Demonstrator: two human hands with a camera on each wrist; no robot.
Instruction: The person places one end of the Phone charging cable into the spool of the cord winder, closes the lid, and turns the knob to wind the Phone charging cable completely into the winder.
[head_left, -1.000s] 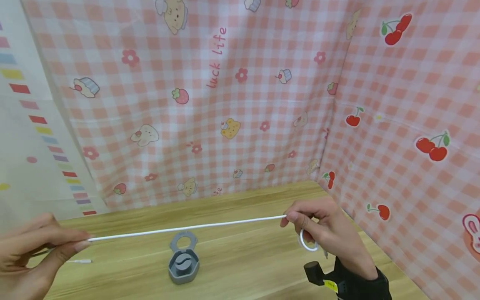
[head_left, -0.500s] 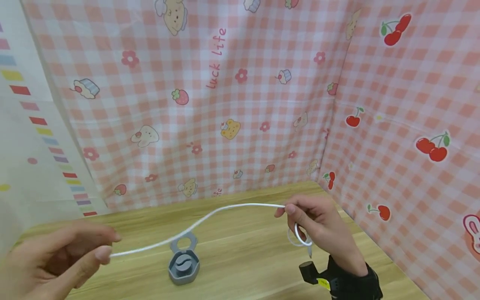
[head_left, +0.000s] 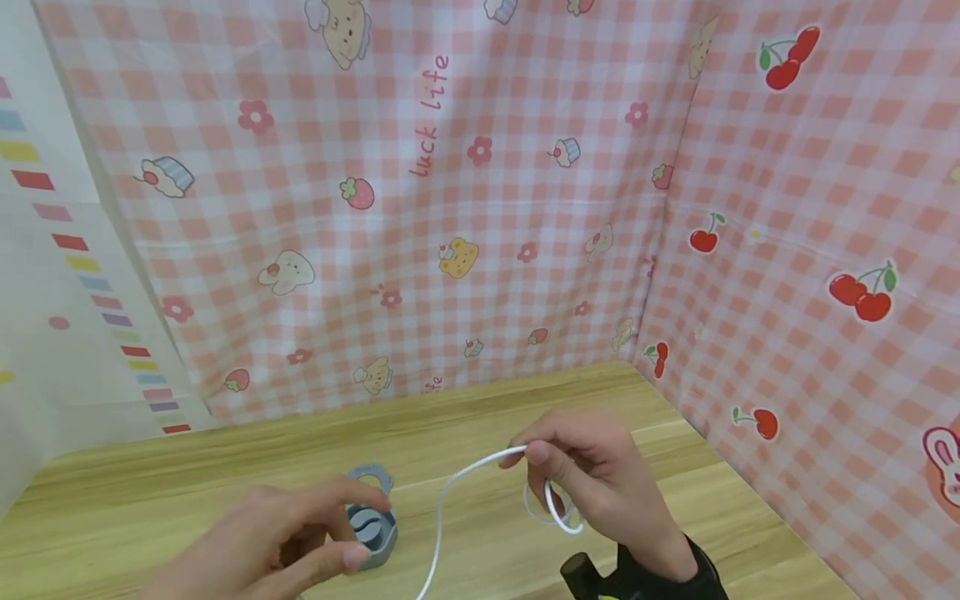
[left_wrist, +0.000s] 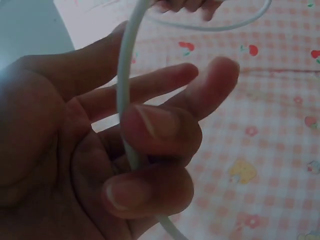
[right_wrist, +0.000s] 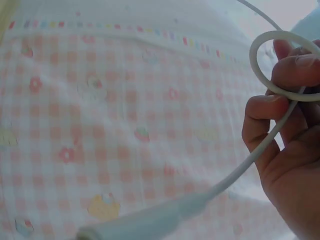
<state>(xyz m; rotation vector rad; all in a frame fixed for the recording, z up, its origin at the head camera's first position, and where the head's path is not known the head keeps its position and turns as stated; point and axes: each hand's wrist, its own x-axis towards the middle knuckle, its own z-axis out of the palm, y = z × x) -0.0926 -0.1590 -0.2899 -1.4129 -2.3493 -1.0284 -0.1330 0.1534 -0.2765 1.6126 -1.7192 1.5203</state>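
My right hand (head_left: pixel 596 479) pinches a white charging cable (head_left: pixel 440 512) between thumb and forefinger, with a small loop (head_left: pixel 551 504) of it hanging below the fingers. In the right wrist view the loop lies by the fingertips, and a thick white connector end (right_wrist: pixel 145 220) dangles near the camera. From the right hand the cable bends down out of the head view. My left hand (head_left: pixel 277 537) has thumb and forefinger apart; in its wrist view, lower fingers (left_wrist: pixel 155 192) curl over the cable. Behind the left fingertips a grey case (head_left: pixel 367 529) stands on the table, partly covered.
The case's ring-shaped lid (head_left: pixel 375 475) is flipped back behind it. A wood-grain table (head_left: pixel 465 417) meets a pink checked cloth wall (head_left: pixel 420 317) at the back and a cherry-print cloth (head_left: pixel 795 333) on the right. A black wrist camera mount (head_left: pixel 622 575) sits on the right wrist.
The cable was stretched straight between both hands, then slackened and now bends downward. My left hand has moved right, in front of the grey case, parting thumb and forefinger. My right hand has shifted left.
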